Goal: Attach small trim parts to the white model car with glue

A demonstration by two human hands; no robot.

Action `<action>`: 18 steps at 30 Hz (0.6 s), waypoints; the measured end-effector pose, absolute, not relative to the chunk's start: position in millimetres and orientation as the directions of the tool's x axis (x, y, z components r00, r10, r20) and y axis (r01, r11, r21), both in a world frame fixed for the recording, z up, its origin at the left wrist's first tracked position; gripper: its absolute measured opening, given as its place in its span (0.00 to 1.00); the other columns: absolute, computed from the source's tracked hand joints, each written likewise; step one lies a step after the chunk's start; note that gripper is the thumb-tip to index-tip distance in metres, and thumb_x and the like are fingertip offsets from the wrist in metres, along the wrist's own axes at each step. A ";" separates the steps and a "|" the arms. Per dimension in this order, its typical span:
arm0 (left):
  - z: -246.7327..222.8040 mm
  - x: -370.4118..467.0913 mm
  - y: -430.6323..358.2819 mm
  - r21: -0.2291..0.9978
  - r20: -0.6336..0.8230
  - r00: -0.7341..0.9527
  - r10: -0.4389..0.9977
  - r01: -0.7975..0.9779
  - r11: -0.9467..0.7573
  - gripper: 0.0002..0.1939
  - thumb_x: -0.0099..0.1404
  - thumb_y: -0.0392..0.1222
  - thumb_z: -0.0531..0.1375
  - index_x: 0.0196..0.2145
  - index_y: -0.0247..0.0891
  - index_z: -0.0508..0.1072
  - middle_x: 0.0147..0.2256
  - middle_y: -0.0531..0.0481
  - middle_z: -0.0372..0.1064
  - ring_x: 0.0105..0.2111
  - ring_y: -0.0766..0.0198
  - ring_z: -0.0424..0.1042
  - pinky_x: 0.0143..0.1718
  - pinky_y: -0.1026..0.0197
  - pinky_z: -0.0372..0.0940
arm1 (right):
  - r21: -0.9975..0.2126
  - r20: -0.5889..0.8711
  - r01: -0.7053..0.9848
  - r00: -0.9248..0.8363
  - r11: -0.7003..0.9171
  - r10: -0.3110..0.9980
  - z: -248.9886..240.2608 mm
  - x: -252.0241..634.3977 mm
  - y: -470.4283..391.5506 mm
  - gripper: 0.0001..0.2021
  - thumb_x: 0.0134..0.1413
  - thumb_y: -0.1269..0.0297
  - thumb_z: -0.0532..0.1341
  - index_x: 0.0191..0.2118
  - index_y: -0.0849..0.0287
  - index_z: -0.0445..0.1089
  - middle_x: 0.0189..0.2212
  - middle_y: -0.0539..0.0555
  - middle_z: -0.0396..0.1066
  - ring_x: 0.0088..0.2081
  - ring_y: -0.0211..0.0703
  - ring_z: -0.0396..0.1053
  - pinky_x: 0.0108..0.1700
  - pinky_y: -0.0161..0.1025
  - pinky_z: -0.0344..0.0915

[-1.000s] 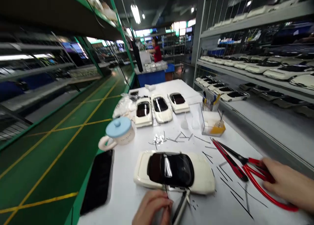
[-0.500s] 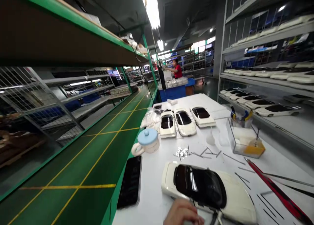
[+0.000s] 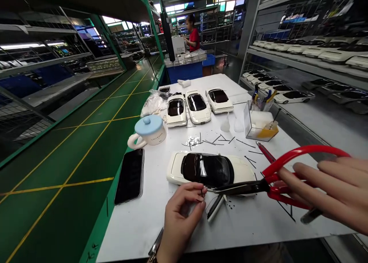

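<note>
A cream model car (image 3: 211, 170) with a black roof lies sideways on the white table. My left hand (image 3: 184, 209) is at its near side, thumb and fingers pinched on a tiny dark part (image 3: 202, 191). Red-handled scissors (image 3: 268, 184) are held in my right hand (image 3: 324, 186), their dark blades pointing left toward the pinched fingers. Below the blades lies a small black-and-white piece (image 3: 215, 207), with tiny black specks beside it. Thin black strips (image 3: 221, 138) and a pile of small shiny bits (image 3: 192, 141) are scattered beyond the car.
A phone (image 3: 129, 177) and a lidded mug (image 3: 149, 131) stand at the left edge beside the green conveyor (image 3: 71, 156). Farther back are three model cars (image 3: 197, 106) and a clear tool box (image 3: 260, 125). Shelves of cars rise at right. A person in red stands far off.
The view has tilted down and shifted. My right hand with the red scissors has come into view from the right, and my left hand shows more fully, beside the car.
</note>
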State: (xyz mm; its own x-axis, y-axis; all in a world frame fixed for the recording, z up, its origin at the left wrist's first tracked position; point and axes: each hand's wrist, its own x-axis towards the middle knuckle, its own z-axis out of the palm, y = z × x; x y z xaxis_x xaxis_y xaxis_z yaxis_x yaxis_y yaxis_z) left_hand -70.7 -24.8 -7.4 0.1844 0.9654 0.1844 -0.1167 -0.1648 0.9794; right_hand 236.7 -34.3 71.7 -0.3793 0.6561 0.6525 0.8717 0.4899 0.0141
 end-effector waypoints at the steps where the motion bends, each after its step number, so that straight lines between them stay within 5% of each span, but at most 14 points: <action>1: -6.7 -70.4 -24.8 0.980 0.175 0.187 0.967 -0.125 -0.154 0.05 0.60 0.31 0.61 0.31 0.39 0.74 0.43 0.47 0.69 0.42 0.62 0.75 0.46 0.62 0.70 | 0.161 0.567 0.795 -0.560 0.585 0.604 76.2 238.3 -33.0 0.13 0.62 0.57 0.52 0.44 0.39 0.73 0.30 0.48 0.76 0.31 0.44 0.70 0.36 0.45 0.62; 4: -4.8 -70.4 -24.9 0.982 0.151 0.197 0.969 -0.141 -0.125 0.05 0.60 0.31 0.61 0.31 0.39 0.74 0.43 0.48 0.69 0.42 0.62 0.75 0.47 0.62 0.70 | 0.391 0.409 0.627 -0.774 0.674 0.483 82.1 240.7 -30.2 0.18 0.62 0.68 0.49 0.51 0.43 0.69 0.34 0.50 0.76 0.31 0.47 0.70 0.37 0.47 0.61; 18: -5.2 -70.8 -25.6 0.983 0.162 0.203 0.966 -0.118 -0.140 0.06 0.59 0.30 0.62 0.31 0.39 0.75 0.43 0.48 0.70 0.42 0.62 0.74 0.47 0.60 0.70 | 0.262 0.416 0.677 -0.722 0.688 0.553 68.7 223.4 -28.8 0.18 0.62 0.67 0.49 0.52 0.44 0.68 0.34 0.51 0.76 0.32 0.48 0.71 0.38 0.46 0.62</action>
State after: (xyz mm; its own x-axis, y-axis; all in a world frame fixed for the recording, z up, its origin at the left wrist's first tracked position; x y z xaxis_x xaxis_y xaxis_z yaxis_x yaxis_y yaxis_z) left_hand -70.8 -25.6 -5.2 0.2035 0.9656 0.1622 -0.1176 -0.1403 0.9831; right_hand 223.4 -28.8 68.7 -0.7221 0.5527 0.4161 0.6772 0.6877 0.2617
